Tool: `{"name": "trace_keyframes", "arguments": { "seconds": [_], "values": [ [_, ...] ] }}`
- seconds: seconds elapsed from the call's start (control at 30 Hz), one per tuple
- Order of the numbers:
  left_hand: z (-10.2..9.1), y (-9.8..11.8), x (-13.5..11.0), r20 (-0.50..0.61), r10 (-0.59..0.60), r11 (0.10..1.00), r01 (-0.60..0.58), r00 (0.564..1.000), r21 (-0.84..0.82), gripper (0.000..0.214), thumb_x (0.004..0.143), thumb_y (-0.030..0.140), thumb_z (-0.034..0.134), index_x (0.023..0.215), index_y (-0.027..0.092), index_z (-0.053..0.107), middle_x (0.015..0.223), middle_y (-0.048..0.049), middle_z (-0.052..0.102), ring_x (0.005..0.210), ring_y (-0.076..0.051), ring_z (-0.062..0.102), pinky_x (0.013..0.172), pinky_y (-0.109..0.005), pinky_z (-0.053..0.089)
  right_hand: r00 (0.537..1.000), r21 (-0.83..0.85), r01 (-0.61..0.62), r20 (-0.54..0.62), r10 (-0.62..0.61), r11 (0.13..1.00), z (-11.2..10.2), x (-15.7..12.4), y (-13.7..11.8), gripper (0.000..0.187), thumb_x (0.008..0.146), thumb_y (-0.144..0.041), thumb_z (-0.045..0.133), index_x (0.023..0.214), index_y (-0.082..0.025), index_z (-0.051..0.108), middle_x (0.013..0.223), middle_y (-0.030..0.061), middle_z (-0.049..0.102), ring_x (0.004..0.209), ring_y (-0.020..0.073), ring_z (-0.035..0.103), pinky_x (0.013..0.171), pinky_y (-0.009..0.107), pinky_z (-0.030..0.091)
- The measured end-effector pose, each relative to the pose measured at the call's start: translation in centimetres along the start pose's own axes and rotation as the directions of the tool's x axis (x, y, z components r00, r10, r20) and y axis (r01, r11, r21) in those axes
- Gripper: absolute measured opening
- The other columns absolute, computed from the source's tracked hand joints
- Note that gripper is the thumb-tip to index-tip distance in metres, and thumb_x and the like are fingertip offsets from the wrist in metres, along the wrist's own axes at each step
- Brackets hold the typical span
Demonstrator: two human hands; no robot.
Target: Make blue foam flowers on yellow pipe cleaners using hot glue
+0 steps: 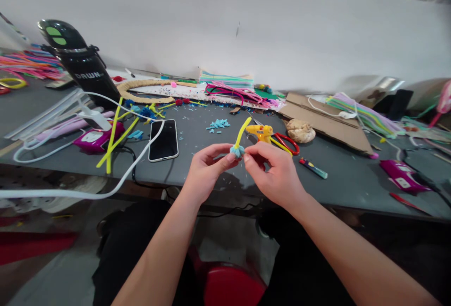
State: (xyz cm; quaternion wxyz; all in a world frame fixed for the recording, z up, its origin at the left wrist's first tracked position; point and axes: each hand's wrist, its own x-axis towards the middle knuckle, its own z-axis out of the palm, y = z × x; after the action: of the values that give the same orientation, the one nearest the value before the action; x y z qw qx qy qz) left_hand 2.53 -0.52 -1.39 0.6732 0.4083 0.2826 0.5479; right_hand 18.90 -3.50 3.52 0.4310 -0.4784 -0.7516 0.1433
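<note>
Head: 2 hands [206, 169] [274, 171] pinch likely pipe-cleaner [243, 134]

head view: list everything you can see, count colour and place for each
pipe cleaner: one, yellow with a light blue tuft at its base, between both hands
phone: one, black, face up, left of the hands
glue gun: one, yellow, behind the hands
scissors: one pair, red handles, beside the glue gun
bottle: one, black, far left
cardboard: one sheet, brown, right of centre
packets: two, magenta, one left, one right
paper scraps: small heap, light blue, mid-table
table: one, grey, under it all
left hand: one, bare, pinching the tuft
right hand: one, bare, pinching the tuft
</note>
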Motion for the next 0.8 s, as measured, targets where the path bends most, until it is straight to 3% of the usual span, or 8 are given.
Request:
{"name": "trace_keyframes", "arguments": {
  "seconds": [0.27, 0.6, 0.8],
  "values": [
    [-0.27, 0.03, 0.01, 0.019, 0.016, 1.0, -0.017, 1.0, 0.02, 0.026, 0.073, 0.025, 0.083, 0.098, 0.018, 0.077, 0.097, -0.0062, 0.077, 0.088, -0.019, 0.072, 0.086, -0.032, 0.058, 1.0, -0.014, 0.027, 0.012, -0.027, 1.0, 0.12, -0.01, 0.03, 0.008, 0.088, -0.017, 0.058, 0.085, -0.018, 0.065, 0.071, 0.0001, 0.059, 0.063, 0.0125, 0.054, 0.059, 0.026, 0.045],
    [-0.39, -0.01, 0.0, 0.002, 0.006, 0.998, -0.006, 1.0, 0.068, 0.026, 0.073, 0.027, 0.082, 0.097, 0.017, 0.077, 0.096, -0.0067, 0.077, 0.085, -0.018, 0.072, 0.083, -0.032, 0.059, 0.973, -0.26, 0.23, 0.061, -0.222, 0.938, 0.11, 0.04, 0.37, 0.01, 0.09, -0.015, 0.053, 0.086, -0.017, 0.062, 0.079, 0.0056, 0.06, 0.075, 0.0186, 0.055, 0.071, 0.033, 0.045],
    [-0.42, -0.27, 0.09, 0.002, 0.021, 0.996, -0.021, 1.0, 0.081, 0.025, 0.075, 0.027, 0.081, 0.098, 0.017, 0.077, 0.097, -0.0064, 0.077, 0.085, -0.017, 0.071, 0.082, -0.03, 0.059, 0.965, -0.32, 0.262, 0.12, -0.235, 0.911, 0.22, 0.08, 0.18, 0.014, 0.092, -0.016, 0.05, 0.086, -0.016, 0.062, 0.079, 0.007, 0.06, 0.077, 0.0202, 0.055, 0.071, 0.034, 0.045]
  ]
}}
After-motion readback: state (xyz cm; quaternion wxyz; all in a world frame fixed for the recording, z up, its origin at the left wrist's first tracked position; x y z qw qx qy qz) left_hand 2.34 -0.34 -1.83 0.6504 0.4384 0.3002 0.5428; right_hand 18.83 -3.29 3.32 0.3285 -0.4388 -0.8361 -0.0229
